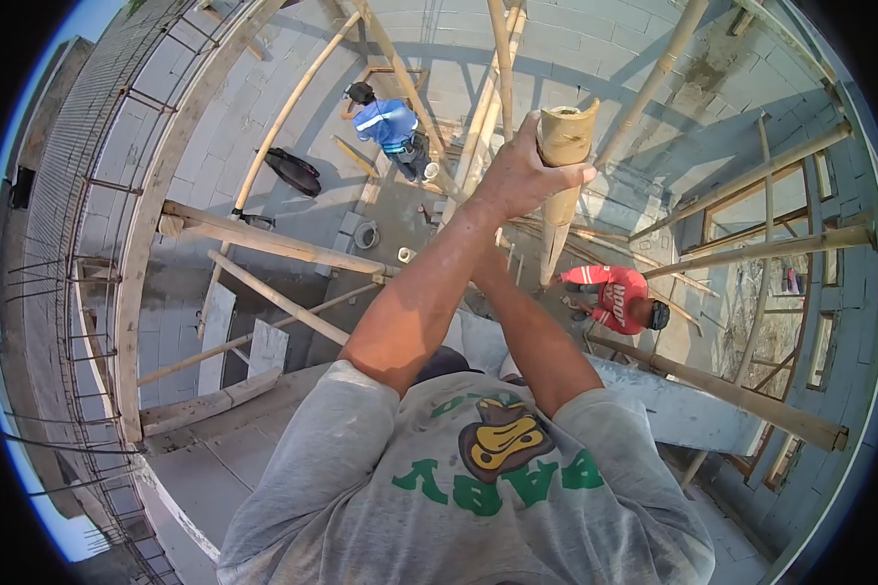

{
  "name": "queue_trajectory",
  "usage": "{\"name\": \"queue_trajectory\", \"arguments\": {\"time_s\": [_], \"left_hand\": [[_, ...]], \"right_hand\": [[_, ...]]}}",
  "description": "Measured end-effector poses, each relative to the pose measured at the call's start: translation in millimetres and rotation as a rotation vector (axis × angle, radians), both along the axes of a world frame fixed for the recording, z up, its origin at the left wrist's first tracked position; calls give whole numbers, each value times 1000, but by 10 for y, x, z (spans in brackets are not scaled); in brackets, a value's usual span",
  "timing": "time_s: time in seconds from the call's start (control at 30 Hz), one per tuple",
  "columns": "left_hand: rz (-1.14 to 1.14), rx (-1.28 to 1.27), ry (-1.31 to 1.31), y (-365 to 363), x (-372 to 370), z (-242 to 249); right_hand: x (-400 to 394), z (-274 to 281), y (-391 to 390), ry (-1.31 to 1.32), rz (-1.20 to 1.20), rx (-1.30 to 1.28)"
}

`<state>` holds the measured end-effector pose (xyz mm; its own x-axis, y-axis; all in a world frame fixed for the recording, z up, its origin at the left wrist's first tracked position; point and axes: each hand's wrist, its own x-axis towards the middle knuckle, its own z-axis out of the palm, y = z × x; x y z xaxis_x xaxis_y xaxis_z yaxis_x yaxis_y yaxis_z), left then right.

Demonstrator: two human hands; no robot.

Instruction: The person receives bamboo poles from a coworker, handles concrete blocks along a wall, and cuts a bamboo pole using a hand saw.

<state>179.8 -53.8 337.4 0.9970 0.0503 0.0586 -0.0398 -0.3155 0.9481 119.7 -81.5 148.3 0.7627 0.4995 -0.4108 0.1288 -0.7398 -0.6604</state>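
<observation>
A thick bamboo pole [566, 146] stands upright before me, its cut hollow top towards the camera and its shaft narrowing down towards the floor. My left hand [529, 175] is closed around it just below the top, thumb on the right side. Behind my left forearm passes my right arm; its hand is hidden, so I cannot see its fingers or what they touch. Far below, a person in a red shirt [615, 297] bends beside the pole's lower part, one hand close to it.
Bamboo and timber poles cross around me, including a beam [273, 239] at left and another pole [732, 390] at right. A person in blue [388, 122] works below near a bucket [366, 235]. Rebar [78, 263] lines the left edge. Grey block walls [595, 49] surround the space.
</observation>
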Motion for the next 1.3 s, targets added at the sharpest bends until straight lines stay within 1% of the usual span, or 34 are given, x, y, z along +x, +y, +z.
{"name": "queue_trajectory", "arguments": {"time_s": [0.03,0.07,0.13,0.17,0.23,0.37,0.47,0.5,0.6,0.63,0.73,0.8,0.83,0.87,0.9,0.97,1.0,1.03,1.07,1.17,1.27,1.3], "left_hand": [[-41,16,22,79,-17,-13],[-55,60,25,154,-34,9],[-79,143,26,300,-50,67],[-74,183,-7,375,-21,32],[-100,212,14,489,53,-66],[-115,168,-111,611,84,-29],[-95,220,-48,687,26,71],[-124,201,19,727,40,93],[-204,195,22,809,83,-18],[-253,190,-79,823,108,-115],[-245,9,-40,889,104,-193],[-182,-67,-34,945,184,-195],[-130,-83,-38,983,201,-136],[-73,-98,-43,1033,233,-100],[-67,-167,-58,1102,291,-119],[42,-192,-98,1279,375,-186],[86,-197,-125,1372,414,-213],[122,-208,-74,1464,440,-271],[157,-221,-22,1553,464,-366],[289,-242,112,1762,380,-645],[418,-338,185,2013,218,-1223],[448,-369,198,2081,134,-1415]], "right_hand": [[34,-48,117,-27,-3,23],[70,-290,233,-60,39,23],[118,-485,382,-85,93,23],[153,-482,464,-80,104,24],[138,-471,610,-79,60,86],[183,-460,965,-66,25,97],[148,-417,1070,-22,5,61],[118,-390,1060,-2,-2,34],[-30,-263,825,79,-47,-51],[-141,-270,662,111,-75,-86],[-652,-331,11,189,-224,-133],[-938,-212,-363,288,-335,-189],[-1090,-228,-502,266,-395,-220],[-1204,-287,-635,241,-450,-250],[-1283,-391,-784,228,-479,-249],[-1447,-635,-1017,218,-541,-228],[-1449,-679,-1090,274,-548,-245],[-1425,-728,-1161,327,-556,-260],[-1404,-755,-1220,381,-565,-277],[-1354,-873,-1353,373,-595,-284],[-1399,-1040,-1494,188,-572,-295],[-1392,-988,-1533,236,-603,-277]]}}
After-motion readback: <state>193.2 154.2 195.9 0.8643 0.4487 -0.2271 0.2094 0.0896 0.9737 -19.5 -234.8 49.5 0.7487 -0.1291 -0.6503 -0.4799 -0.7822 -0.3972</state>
